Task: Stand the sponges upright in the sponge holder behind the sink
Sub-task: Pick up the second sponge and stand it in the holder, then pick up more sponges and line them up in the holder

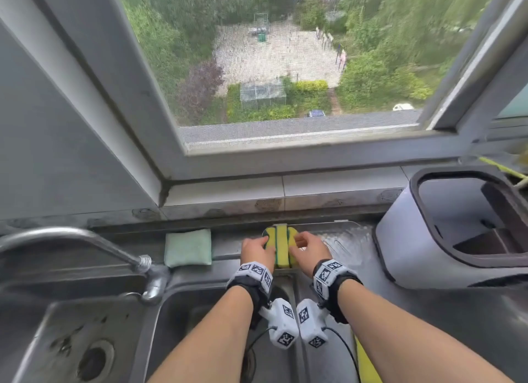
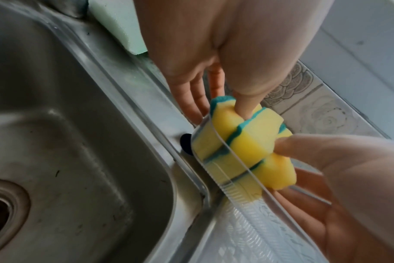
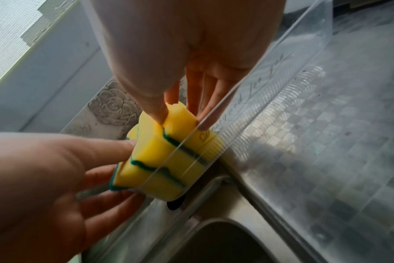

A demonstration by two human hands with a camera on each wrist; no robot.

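Pinching yellow sponges (image 1: 281, 247) from both sides, left hand (image 1: 257, 252) and right hand (image 1: 308, 252) fingers (image 2: 243, 106) curled, inside clear holder (image 3: 281, 99) beside sink (image 2: 79, 142) rim.

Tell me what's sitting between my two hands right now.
Three yellow sponges stand on edge, side by side in the clear holder, between the left hand and the right hand. The head view shows it best.

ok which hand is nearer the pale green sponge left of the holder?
Left. The left hand grips the left side of the yellow sponges, a short gap right of the pale green sponge. The right hand holds their far side, in the clear sponge holder.
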